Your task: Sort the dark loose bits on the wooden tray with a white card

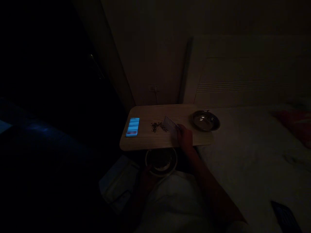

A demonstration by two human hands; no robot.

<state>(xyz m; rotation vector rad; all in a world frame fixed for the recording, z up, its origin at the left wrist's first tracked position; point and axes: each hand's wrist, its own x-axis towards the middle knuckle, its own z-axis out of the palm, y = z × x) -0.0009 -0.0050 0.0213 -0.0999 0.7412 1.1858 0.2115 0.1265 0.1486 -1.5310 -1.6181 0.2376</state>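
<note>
While the left hand [148,179] has its fingers curled on the bowl [162,168] just ahead of it, a slack grip might tip that bowl. Bits [155,127] lie loose on the table [145,142], left of the right hand [185,136], which is wrapped around a slatted tool [171,124]; a hasty stroke might scatter them. Farther left, a phone [132,127] limits room; just right of that hand sits a basin [206,122].

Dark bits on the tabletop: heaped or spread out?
Spread out: the dark bits lie scattered, with bare tabletop showing between them, beside the slotted tool in the right hand.
</note>
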